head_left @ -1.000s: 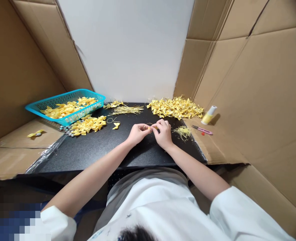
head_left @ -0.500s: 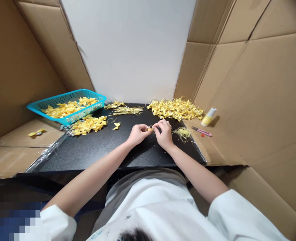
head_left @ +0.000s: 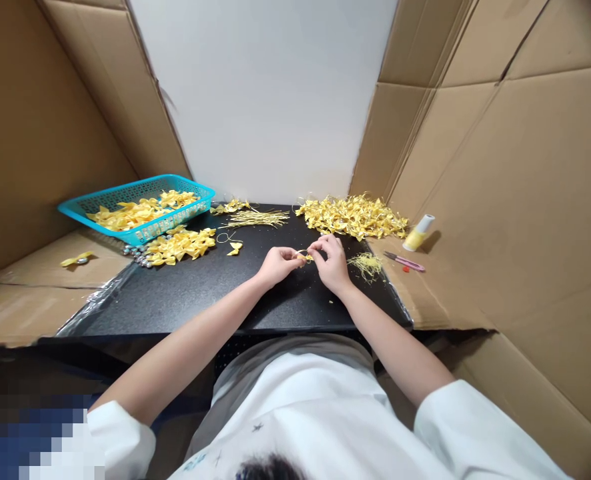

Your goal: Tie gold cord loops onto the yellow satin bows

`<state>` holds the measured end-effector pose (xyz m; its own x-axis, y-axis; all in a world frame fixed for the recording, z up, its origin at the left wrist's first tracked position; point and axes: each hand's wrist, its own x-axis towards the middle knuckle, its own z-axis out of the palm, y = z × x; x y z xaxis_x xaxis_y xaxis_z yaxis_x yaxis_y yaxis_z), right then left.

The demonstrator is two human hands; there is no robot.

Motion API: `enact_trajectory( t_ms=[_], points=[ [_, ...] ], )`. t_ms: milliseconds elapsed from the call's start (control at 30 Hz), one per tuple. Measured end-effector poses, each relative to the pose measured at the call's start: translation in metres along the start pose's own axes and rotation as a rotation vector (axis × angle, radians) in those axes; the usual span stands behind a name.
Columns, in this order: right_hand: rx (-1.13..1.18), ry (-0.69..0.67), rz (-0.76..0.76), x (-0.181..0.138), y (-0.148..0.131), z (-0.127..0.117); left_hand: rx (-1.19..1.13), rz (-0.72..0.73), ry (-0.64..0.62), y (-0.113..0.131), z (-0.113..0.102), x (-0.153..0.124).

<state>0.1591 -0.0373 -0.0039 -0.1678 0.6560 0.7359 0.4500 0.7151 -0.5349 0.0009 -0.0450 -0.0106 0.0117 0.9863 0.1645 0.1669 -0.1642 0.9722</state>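
Over the middle of the black table, my left hand pinches a small yellow ribbon bow with a thin yellow cord on it. My right hand faces it, thumb and finger closed on the cord beside the bow. Much of the bow is hidden by my fingertips. To the left of my hands lies a single yellow bow with a curled cord. Just right of my right hand is a tangle of yellow thread ends.
At the left stands a blue basket of yellow bows, with more bows and silver beads before it. Cut cords lie behind my hands. A large bow heap, thread cone and pink snips are right.
My hands stay close together around the bow and cord, with only small finger movements. The whole view has shifted slightly to the right. A small pale scrap shows on the table near my right wrist.
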Motion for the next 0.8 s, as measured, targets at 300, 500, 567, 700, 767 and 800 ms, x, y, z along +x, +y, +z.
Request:
enact_trajectory(
  t_ms=[300,500,567,700,767,800],
  points=[
    [0.344,-0.024,0.061,-0.002,0.0,0.001,-0.026,-0.083,0.008,0.001,-0.001,0.004],
    [0.48,0.024,0.203,-0.003,0.002,0.004,-0.005,-0.124,0.008,0.006,-0.001,0.004],
    [0.531,0.051,0.234,-0.003,0.001,0.004,0.008,-0.136,0.006,0.007,-0.001,0.004],
    [0.565,0.069,0.235,-0.002,0.0,0.003,0.045,-0.162,0.003,0.011,0.0,0.004],
    [0.563,0.067,0.242,-0.002,0.001,0.004,0.068,-0.18,0.002,0.012,0.0,0.004],
    [0.557,0.062,0.248,-0.003,0.001,0.004,0.081,-0.192,0.0,0.013,0.0,0.004]
  ],
)
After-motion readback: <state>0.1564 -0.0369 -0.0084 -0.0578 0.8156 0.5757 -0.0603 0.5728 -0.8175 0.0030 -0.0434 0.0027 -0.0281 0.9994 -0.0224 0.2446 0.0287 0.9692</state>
